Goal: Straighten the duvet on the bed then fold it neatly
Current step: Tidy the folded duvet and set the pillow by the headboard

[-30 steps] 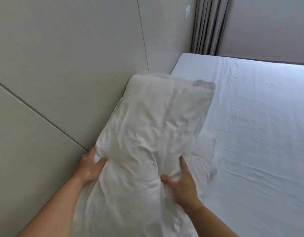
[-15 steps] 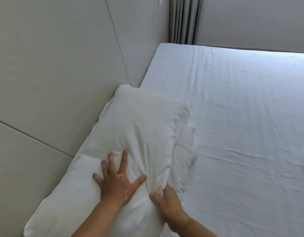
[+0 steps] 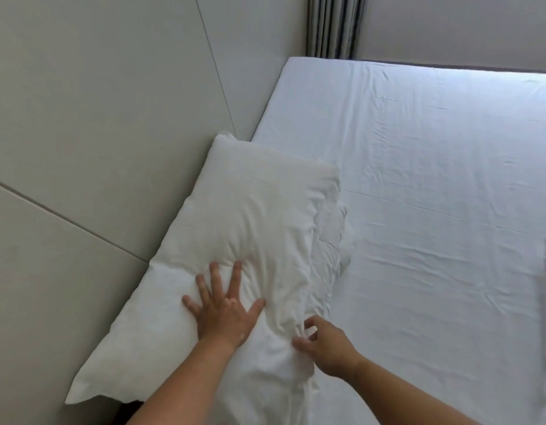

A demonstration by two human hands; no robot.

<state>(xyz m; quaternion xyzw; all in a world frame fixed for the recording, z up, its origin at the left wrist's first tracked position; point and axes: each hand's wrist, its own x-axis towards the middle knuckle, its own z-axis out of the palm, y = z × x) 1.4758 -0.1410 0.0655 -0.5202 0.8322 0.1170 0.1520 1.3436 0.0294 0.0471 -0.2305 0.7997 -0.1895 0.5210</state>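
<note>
Plain wall panels (image 3: 96,118) are met by the bed's (image 3: 434,210) left edge, where a pillow (image 3: 250,225) is propped. On it the left hand (image 3: 225,314) is pressed flat, fingers (image 3: 234,277) spread. The right hand (image 3: 323,348) is curled at the pillow's seam, but any grip can't be told. No duvet is seen, so the pillow's probably best squared off first.

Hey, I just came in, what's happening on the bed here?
A person is settling a white pillow against the wall panel at the edge of the bed. The left hand presses flat on it with fingers spread. The right hand curls at the pillow's near right edge; whether it pinches the cloth is unclear. More crumpled white bedding pokes out from under the pillow.
</note>
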